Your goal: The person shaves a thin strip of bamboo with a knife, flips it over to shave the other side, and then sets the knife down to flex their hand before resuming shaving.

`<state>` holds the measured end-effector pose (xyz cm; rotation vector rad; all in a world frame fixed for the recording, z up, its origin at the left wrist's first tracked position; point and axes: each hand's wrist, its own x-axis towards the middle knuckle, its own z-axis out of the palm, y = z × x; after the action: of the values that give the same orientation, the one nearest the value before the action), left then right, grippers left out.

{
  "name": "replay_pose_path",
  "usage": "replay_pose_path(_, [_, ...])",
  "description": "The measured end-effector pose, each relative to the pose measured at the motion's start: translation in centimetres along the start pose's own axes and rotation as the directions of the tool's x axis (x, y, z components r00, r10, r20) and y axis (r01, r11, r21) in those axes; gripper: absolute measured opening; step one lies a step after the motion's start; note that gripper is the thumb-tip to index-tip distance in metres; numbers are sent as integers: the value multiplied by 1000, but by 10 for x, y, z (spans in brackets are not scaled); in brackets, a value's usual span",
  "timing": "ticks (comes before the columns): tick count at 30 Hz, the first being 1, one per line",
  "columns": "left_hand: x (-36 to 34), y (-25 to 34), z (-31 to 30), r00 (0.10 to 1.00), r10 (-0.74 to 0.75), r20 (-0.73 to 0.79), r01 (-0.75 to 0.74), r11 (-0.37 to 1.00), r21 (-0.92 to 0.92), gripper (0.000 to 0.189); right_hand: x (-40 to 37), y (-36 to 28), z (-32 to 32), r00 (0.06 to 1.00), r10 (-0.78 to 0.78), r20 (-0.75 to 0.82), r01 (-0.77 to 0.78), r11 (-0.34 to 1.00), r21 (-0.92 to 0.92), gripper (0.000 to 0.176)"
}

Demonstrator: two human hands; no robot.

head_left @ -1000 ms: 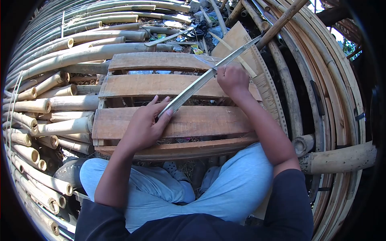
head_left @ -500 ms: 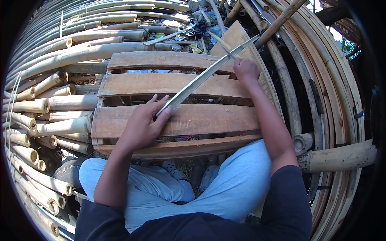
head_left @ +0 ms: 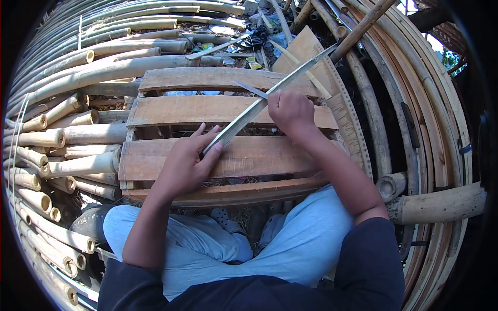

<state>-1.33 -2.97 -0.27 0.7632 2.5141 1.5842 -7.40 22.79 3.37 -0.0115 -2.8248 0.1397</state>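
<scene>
A long split bamboo strip (head_left: 242, 119) slants across a slatted wooden bench (head_left: 187, 111), its far end reaching the upright pole at top right. My left hand (head_left: 191, 161) grips the strip's near end, thumb on top and fingers partly spread. My right hand (head_left: 292, 111) is closed in a fist around a knife, whose handle is hidden in it. The narrow blade (head_left: 249, 88) points left and crosses the strip's edge about midway along, seemingly touching it.
Stacked bamboo poles (head_left: 93, 133) crowd the left side. Long bent bamboo and wood strips (head_left: 436, 103) curve down the right. A perforated board (head_left: 306, 49) leans behind the bench. A thick bamboo pole (head_left: 441, 203) juts in at right. Litter (head_left: 254, 62) lies beyond.
My right hand has drawn the knife down along the strip, toward me and to the left. My left hand and the strip have stayed nearly still.
</scene>
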Motion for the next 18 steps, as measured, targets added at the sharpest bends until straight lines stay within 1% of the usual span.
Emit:
replay_pose_path(1, [-1, 0, 0, 1000, -3, -2, 3, 1000, -3, 34, 5, 1, -1, 999, 46, 3, -46, 999, -29, 44])
replay_pose_path(2, [-1, 0, 0, 1000, -12, 8, 12, 1000, -8, 34, -2, -2, -1, 999, 42, 4, -42, 999, -33, 44])
replay_pose_path(3, [0, 0, -1, 1000, -17, 16, 17, 1000, -11, 35, -17, -13, -5, 994, -88, 67, 85, 995, 50, 44])
replay_pose_path(4, [1, 0, 0, 1000, -17, 15, 17, 1000, -16, 35, -32, -22, -9, 968, -218, 125, 200, 970, 141, 44])
replay_pose_path(5, [3, -2, 1, 1000, 22, -15, -23, 1000, -7, 32, -40, -28, -11, 957, -234, 172, 201, 961, 192, 45])
replay_pose_path(6, [4, -3, 0, 997, 61, -39, -61, 998, 4, 30, -33, -23, -6, 958, -232, 171, 198, 961, 193, 45])
replay_pose_path(7, [4, -2, -2, 998, 57, -31, -57, 998, 4, 30, -24, -14, 2, 979, -172, 106, 146, 965, 220, 44])
replay_pose_path(8, [5, 0, -5, 998, -54, -12, 54, 999, -6, 29, -18, -7, 8, 993, -114, 42, 101, 964, 247, 44])
replay_pose_path(9, [6, 2, -6, 987, -162, 2, 162, 987, -15, 28, -16, -12, 6, 992, -129, 8, 124, 969, 213, 43])
replay_pose_path(10, [4, 0, -6, 986, -164, 0, 164, 986, -19, 28, -22, -18, 4, 991, -133, 11, 127, 969, 210, 43])
replay_pose_path(12, [4, -4, -7, 992, -124, 9, 124, 989, -83, 27, -36, -30, -3, 951, -308, 38, 296, 937, 183, 43])
replay_pose_path(13, [5, -3, -6, 992, -122, 6, 123, 989, -85, 27, -34, -27, 1, 949, -314, 21, 303, 930, 208, 44])
replay_pose_path(14, [6, -2, -4, 997, -71, -20, 69, 996, -56, 27, -28, -23, 7, 949, -313, 23, 302, 930, 209, 44])
replay_pose_path(15, [5, -1, -2, 999, -20, -43, 19, 1000, -26, 27, -20, -22, 8, 971, -237, -24, 237, 953, 189, 44])
replay_pose_path(16, [4, -1, -2, 999, -21, -40, 20, 999, -26, 27, -16, -22, 7, 984, -160, -74, 170, 970, 172, 43])
replay_pose_path(17, [5, -2, -2, 998, -30, -47, 27, 999, -46, 27, -23, -28, 9, 990, -134, -46, 139, 982, 126, 44])
replay_pose_path(18, [6, -3, -3, 998, -37, -57, 33, 997, -64, 28, -29, -30, 8, 989, -140, -50, 145, 981, 127, 44])
